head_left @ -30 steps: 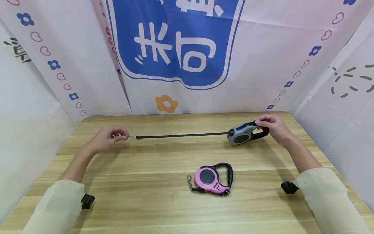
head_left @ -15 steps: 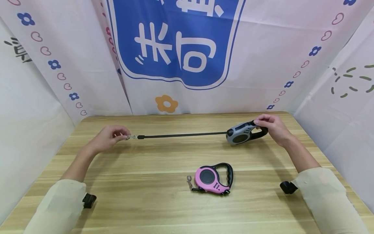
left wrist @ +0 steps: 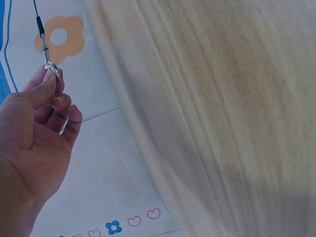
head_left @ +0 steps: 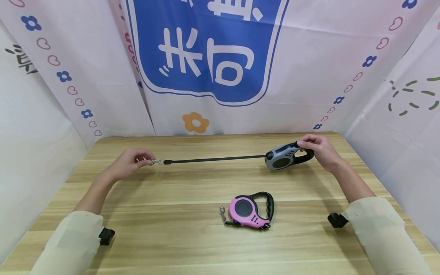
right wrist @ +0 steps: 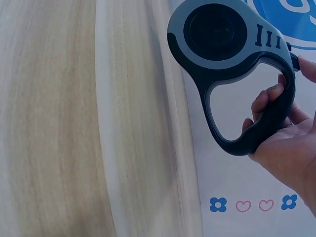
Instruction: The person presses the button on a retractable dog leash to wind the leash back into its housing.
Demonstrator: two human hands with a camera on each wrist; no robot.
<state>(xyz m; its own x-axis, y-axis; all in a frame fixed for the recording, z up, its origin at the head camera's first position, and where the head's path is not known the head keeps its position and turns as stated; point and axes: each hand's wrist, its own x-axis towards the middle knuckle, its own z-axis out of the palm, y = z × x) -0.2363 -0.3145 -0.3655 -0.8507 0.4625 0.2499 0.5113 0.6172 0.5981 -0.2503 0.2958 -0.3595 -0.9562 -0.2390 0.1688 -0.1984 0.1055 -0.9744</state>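
Between thumb and fingertips, my left hand pinches the silver metal clip at the end of a black leash cord. The cord runs straight across to a grey and black retractable leash, whose black loop handle end is out of that view. My right hand grips the handle, fingers curled through the loop and thumb at the black button. Nearer the front of the table lies a pink retractable leash with a black handle and its own small clip.
Both leashes are over a wood-grain table. A white cloth backdrop with a blue sign and flowers rises behind its far edge, and white cloth hangs at both sides. Black wrist devices sit at the sleeves.
Both hands have shifted slightly: the left a little to the right, the right a little to the left with the grey leash. The stretch of cord between is slightly shorter. The pink leash stays put.
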